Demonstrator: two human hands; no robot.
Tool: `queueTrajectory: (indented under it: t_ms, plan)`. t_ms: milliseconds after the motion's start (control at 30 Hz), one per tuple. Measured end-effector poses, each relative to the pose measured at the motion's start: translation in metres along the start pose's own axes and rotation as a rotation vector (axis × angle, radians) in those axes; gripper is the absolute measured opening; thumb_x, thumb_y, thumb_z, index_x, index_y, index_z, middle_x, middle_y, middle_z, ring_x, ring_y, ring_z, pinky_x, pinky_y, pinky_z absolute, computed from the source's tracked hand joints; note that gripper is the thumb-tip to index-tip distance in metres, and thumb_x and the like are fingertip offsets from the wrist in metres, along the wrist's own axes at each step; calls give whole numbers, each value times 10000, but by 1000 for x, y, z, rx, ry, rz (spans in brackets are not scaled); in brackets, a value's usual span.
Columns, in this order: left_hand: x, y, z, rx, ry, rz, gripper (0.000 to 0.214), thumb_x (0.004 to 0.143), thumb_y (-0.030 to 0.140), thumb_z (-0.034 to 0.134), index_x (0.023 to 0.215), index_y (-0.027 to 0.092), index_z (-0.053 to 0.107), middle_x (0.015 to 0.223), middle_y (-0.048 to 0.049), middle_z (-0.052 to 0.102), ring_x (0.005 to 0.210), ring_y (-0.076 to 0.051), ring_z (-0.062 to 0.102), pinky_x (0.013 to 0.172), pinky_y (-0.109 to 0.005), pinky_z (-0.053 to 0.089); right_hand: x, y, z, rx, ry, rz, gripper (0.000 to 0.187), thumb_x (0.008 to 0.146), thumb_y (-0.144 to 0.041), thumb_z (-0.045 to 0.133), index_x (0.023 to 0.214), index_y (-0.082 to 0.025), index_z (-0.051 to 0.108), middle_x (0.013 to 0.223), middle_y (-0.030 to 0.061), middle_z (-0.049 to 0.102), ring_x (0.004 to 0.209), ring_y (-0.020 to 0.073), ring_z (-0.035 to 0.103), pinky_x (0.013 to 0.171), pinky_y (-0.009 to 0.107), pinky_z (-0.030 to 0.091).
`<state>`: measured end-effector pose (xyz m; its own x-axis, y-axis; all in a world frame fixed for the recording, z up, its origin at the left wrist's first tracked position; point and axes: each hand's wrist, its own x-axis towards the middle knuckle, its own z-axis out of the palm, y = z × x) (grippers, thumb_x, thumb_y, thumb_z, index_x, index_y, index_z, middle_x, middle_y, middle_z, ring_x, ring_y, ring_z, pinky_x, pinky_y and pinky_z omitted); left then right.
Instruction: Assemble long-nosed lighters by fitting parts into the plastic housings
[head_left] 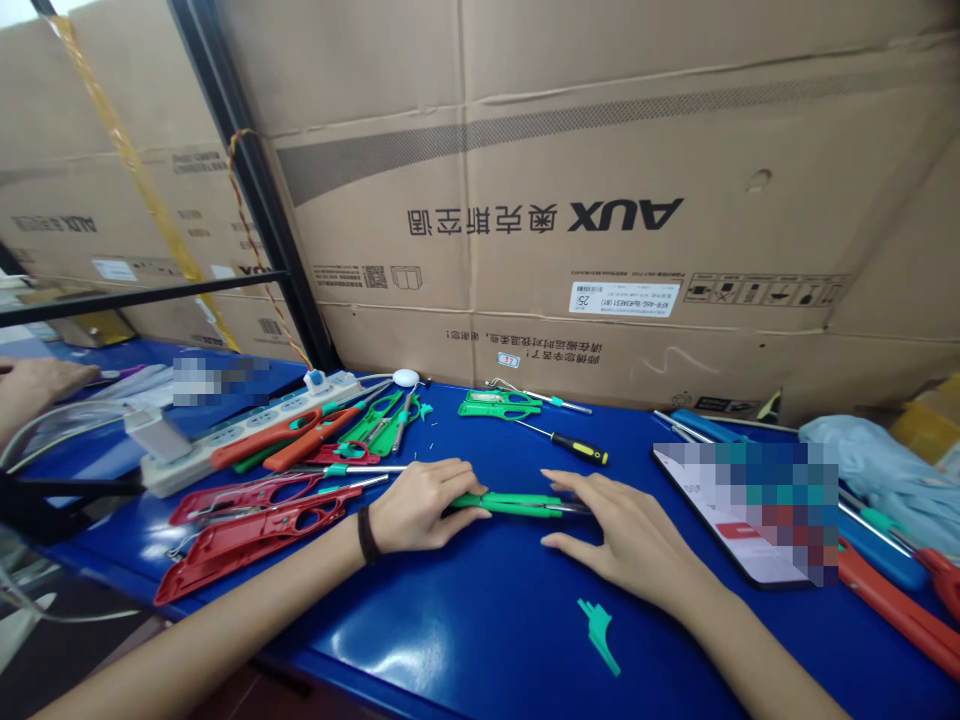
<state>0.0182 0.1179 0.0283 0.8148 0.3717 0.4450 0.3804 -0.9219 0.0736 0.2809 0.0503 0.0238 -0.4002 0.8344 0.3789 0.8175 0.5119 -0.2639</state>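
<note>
A slim green lighter body point(517, 504) lies level just over the blue table, its left end pinched by my left hand point(431, 505), which wears a dark wristband. From its other end a short metal part points right and passes behind the fingers of my right hand point(622, 530). That hand is open, thumb and fingers apart around the metal end; whether a fingertip touches it I cannot tell. Nearer me lies a loose green trigger piece point(600, 635). Beyond the lighter body rests a black and yellow screwdriver point(579, 447).
Red lighter shells point(259, 540) and orange lighters point(311, 437) lie left, by a white power strip point(281, 410). Green shells point(499, 403) are at the back. A phone point(739, 520) and a blue cloth point(885, 480) are right. Someone else's hand point(49, 385) shows far left.
</note>
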Motion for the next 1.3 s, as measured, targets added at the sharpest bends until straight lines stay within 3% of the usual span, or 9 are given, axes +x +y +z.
queueTrajectory:
  t_ms: [167,300,500,800,967,1133,1300]
  plan:
    - [-14,-4,-2,93,33,17,186,931,301,491,925,140,582,779,-45,620,690,-150,590,602,-231,472,-1,4,-5,17,-71,32,100,906,-311,546,971,-260,602,948,-10,676,860,178,660,704,294,524]
    - [-12,0,0,119,24,50,183,941,271,461,1015,143,569,881,-61,652,772,-151,632,652,-231,508,-1,4,-3,35,-74,6,128,931,-309,510,995,-279,617,902,-13,672,789,168,667,700,272,511]
    - [15,13,10,137,-80,121,291,961,333,432,1191,184,529,1147,-69,638,922,-180,658,745,-280,550,-2,2,0,104,-99,4,146,924,-314,525,996,-267,643,917,-9,691,823,172,671,743,268,519]
    - [21,20,16,100,-23,130,322,961,350,439,1201,162,545,951,-50,705,775,-147,677,676,-235,542,0,2,-9,68,-102,-4,191,926,-344,517,1039,-330,670,906,-20,701,802,170,684,747,269,527]
    - [19,21,15,47,-10,115,298,946,338,472,1177,168,557,977,-32,707,785,-148,680,685,-244,537,0,-1,-10,50,-100,17,190,914,-341,539,1047,-325,674,895,-20,684,785,164,679,725,264,529]
    - [21,27,14,-40,-9,20,225,935,302,476,1082,182,598,983,-36,703,837,-146,679,740,-234,527,-1,0,-6,23,-30,-34,223,917,-338,535,1098,-329,665,854,-24,672,752,139,668,683,232,523]
    - [20,28,17,-57,-3,-81,208,926,309,484,1042,183,604,914,-40,712,780,-165,691,673,-238,526,-2,0,-1,1,-19,-28,229,926,-316,520,1107,-327,659,865,-21,682,763,144,671,659,240,520]
